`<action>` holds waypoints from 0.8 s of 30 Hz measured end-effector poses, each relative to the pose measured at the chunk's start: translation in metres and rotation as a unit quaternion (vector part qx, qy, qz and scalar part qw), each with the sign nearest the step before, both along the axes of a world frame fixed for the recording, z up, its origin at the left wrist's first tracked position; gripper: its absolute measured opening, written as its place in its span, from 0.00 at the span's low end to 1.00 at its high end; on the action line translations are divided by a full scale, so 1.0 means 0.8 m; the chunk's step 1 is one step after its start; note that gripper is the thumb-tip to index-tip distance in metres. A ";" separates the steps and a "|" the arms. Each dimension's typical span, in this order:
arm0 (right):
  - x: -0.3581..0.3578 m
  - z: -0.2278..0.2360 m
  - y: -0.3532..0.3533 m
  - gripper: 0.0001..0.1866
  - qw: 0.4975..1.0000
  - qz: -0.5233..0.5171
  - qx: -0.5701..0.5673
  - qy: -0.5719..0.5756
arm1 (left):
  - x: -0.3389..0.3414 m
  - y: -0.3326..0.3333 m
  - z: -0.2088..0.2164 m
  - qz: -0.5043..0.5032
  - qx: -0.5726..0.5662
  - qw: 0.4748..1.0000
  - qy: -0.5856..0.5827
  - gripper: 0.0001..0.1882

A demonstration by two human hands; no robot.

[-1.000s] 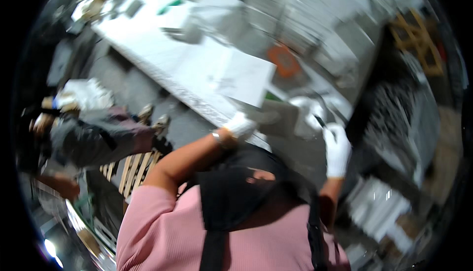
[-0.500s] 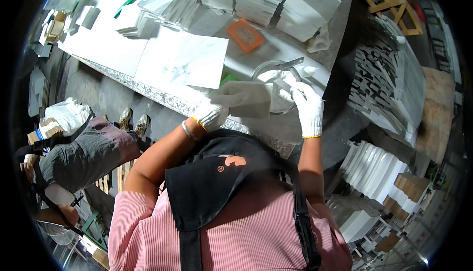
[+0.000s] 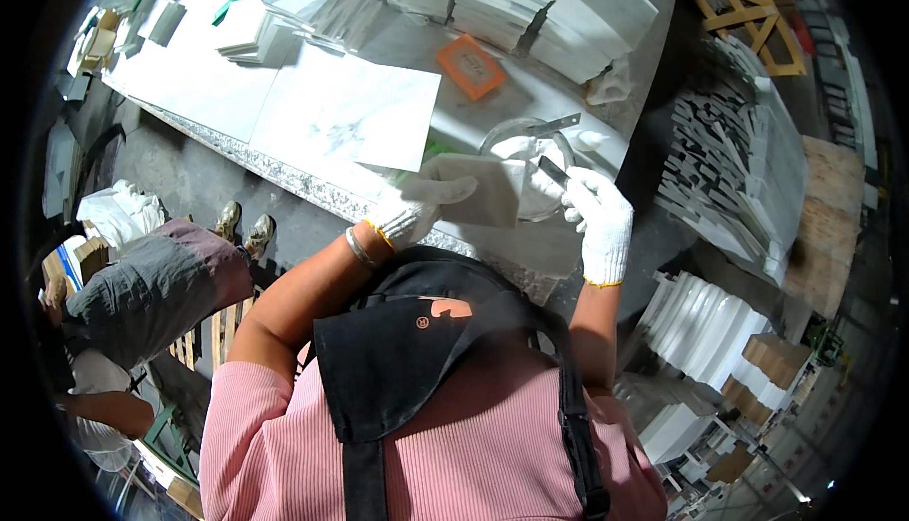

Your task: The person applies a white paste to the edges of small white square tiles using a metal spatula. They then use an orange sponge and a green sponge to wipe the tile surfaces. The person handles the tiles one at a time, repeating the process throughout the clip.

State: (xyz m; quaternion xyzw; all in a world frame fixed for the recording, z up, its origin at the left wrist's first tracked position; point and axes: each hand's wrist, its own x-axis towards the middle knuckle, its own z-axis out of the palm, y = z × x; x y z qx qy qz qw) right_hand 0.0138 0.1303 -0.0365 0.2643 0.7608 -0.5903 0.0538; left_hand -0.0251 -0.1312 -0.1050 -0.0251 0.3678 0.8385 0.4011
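My left hand (image 3: 413,208), in a white knit glove, grips a square pale stone tile (image 3: 488,188) by its left edge, thumb on top. My right hand (image 3: 600,222), gloved the same way, pinches a small grey putty knife (image 3: 553,172) and points it toward the tile. Beyond them a clear round bowl (image 3: 489,142) holds white paste. A second metal scraper (image 3: 555,125) lies across the bowl's far rim. Something green, partly hidden, shows past the tile's far left corner.
Large white marble tiles (image 3: 350,114) lie flat on the bench at left. An orange box (image 3: 471,66) sits behind the bowl. Stacked tiles (image 3: 516,0) line the far side. Stone strips (image 3: 710,152) stand at right. Another person (image 3: 161,284) is at lower left.
My right hand has drawn back from the bowl, nearer and slightly right, bringing the putty knife out over the bowl's near side. My left hand keeps the tile almost in place.
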 end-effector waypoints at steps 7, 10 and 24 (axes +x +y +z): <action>0.008 0.028 -0.019 0.11 0.999 -0.006 0.008 0.046 | 0.001 0.004 0.000 0.016 -0.035 0.999 -0.022 0.23; 0.010 0.024 -0.023 0.12 0.997 0.003 0.032 0.077 | -0.003 0.004 0.002 0.005 -0.023 0.999 -0.026 0.23; 0.015 0.008 -0.011 0.11 0.970 0.072 0.174 0.155 | -0.004 0.005 -0.005 0.004 -0.030 0.998 -0.049 0.22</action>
